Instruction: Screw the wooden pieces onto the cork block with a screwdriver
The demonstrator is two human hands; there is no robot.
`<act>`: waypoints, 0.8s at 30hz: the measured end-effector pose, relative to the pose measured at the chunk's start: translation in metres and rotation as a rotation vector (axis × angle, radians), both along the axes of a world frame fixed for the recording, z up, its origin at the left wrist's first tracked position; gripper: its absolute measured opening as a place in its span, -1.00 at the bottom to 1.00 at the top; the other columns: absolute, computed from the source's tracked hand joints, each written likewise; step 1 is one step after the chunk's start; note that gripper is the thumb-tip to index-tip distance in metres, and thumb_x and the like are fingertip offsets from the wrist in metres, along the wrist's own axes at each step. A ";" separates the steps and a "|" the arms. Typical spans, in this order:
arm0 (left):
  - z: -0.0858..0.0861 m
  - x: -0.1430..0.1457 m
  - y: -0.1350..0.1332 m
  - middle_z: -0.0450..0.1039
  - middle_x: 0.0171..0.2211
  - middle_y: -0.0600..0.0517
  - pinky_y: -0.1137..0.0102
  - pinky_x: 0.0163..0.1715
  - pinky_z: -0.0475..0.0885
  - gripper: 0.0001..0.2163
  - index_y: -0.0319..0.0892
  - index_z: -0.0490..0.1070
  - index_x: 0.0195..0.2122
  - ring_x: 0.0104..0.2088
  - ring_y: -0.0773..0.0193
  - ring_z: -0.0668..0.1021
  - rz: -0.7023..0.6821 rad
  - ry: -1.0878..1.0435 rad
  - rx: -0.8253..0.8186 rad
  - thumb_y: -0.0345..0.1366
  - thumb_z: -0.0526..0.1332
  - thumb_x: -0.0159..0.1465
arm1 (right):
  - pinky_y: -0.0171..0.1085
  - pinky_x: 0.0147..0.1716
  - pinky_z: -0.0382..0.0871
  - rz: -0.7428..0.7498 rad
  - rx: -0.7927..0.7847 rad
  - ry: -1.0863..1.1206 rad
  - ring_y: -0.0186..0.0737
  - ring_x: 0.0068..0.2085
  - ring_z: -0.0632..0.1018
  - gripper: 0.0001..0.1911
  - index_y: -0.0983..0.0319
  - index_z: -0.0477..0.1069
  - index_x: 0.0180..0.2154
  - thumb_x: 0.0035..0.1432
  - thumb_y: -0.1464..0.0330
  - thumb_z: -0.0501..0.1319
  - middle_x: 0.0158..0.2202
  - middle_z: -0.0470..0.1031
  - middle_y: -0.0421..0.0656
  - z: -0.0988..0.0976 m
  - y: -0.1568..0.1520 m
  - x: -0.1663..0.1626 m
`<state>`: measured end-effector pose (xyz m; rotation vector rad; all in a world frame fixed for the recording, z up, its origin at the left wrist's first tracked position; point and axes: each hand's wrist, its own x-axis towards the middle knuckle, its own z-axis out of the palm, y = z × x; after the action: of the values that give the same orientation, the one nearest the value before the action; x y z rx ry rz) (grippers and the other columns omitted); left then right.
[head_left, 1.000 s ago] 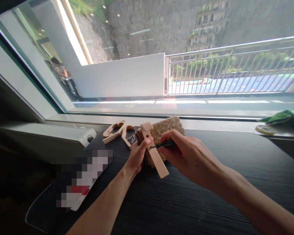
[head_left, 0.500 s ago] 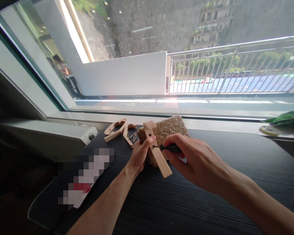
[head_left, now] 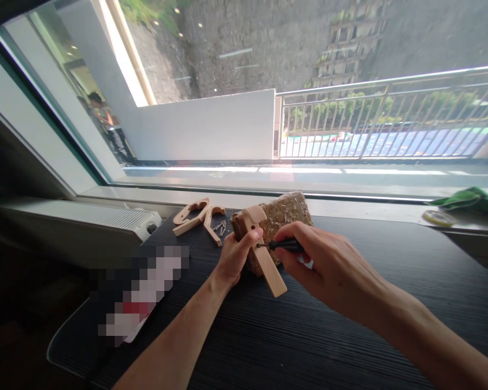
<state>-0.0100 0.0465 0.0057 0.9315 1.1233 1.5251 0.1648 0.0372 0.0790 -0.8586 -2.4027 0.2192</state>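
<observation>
Toward the table's (head_left: 410, 249) far edge, a wooden piece (head_left: 269, 268) is gripped by the left hand (head_left: 232, 255), a screwdriver (head_left: 288, 246) by the right hand (head_left: 329, 265).

A dark tabletop (head_left: 398, 252) with fine wood-grain lines carries everything here, its near-left corner rounded and edged by a thin pale line. Toward the far side rests a rough, brown, mottled block (head_left: 289, 208), set at an angle. Left of it lie two curved wooden pieces (head_left: 210, 230) close together, with a small pile of screws (head_left: 222, 228) just beside them. Nearer the left edge lies a flat, pixelated item (head_left: 156, 287), white and red.
</observation>
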 end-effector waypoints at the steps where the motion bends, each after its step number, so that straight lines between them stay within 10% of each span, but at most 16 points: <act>1: 0.001 0.000 0.000 0.39 -0.57 0.11 0.48 -0.54 0.32 -0.77 -0.23 0.45 -0.41 -0.56 0.35 0.42 0.000 -0.005 -0.003 -0.15 0.31 0.03 | -0.39 -0.51 0.13 -0.004 0.011 -0.003 -0.38 -0.50 0.40 -0.88 0.18 0.29 -0.22 0.18 0.32 0.08 -0.43 0.45 -0.27 0.001 0.000 0.001; 24: -0.001 -0.007 0.005 0.34 -0.59 0.16 0.53 -0.55 0.27 -0.80 -0.23 0.45 -0.44 -0.58 0.43 0.36 0.103 0.022 0.043 -0.23 0.35 -0.03 | -0.28 -0.53 -0.03 -0.049 0.265 -0.280 -0.25 -0.47 0.42 -0.86 0.20 0.33 -0.37 0.20 0.45 0.03 -0.50 0.40 -0.22 -0.014 -0.009 -0.006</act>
<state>-0.0166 0.0511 0.0052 0.9340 1.1742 1.6311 0.1585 0.0281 0.0652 -0.8680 -2.5849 -0.2503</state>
